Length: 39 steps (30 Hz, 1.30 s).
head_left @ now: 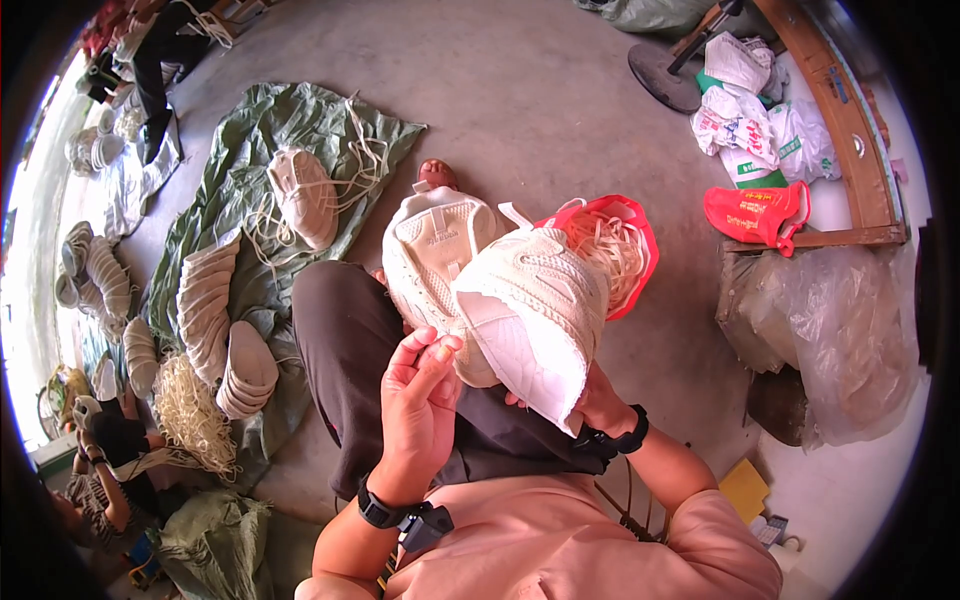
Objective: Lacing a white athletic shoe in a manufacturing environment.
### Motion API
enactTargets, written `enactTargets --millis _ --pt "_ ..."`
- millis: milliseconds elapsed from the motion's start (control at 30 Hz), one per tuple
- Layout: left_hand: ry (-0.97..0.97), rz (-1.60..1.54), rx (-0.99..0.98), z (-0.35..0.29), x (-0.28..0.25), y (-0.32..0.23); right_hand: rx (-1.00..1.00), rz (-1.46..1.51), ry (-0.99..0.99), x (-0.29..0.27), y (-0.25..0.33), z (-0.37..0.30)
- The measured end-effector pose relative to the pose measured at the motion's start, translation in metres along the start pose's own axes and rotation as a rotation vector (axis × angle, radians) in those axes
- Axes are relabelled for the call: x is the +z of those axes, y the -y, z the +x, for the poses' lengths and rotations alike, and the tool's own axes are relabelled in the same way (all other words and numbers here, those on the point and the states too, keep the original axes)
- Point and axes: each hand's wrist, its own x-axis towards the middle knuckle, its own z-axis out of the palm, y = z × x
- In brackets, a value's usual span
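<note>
Over my lap, my right hand grips a white shoe upper from beneath, most of its fingers hidden behind it. The upper is tilted, so its pale lining faces me. My left hand is closed in a pinch just left of that upper. Whatever lies between its fingertips is too small to make out. Behind them, another cream shoe upper rests by my knee, partly covered by the first. A red bag filled with pale laces shows beyond the held upper.
On the left, a green tarp carries a laced upper, nested uppers and a lace heap. White bags and a red bag lie by a wooden frame at right. Another person sits at lower left.
</note>
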Motion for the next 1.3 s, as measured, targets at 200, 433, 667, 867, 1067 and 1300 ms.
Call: enactTargets --millis 200,433,667,867,1067,1300 --pt "-0.024 0.012 -0.013 0.0028 -0.0038 0.0025 0.010 -0.003 0.000 -0.0017 0.0003 0.0007" --pt "-0.033 0.068 0.040 0.0034 -0.0038 0.0056 0.026 0.017 -0.022 -0.0021 0.0008 -0.0002" --pt "-0.032 0.076 0.046 0.0032 -0.0037 0.0074 0.024 0.037 -0.006 -0.0021 0.0034 -0.0011" --pt "-0.022 0.061 0.036 0.0033 -0.0034 0.0069 0.012 0.040 -0.011 -0.0018 0.0027 -0.0012" --pt "-0.015 0.043 0.031 0.0036 -0.0036 0.0076 0.018 0.029 -0.013 -0.0027 0.0028 -0.0010" --pt "-0.001 0.036 0.041 0.0028 -0.0042 0.0075 0.025 0.020 -0.016 -0.0027 0.0021 -0.0008"
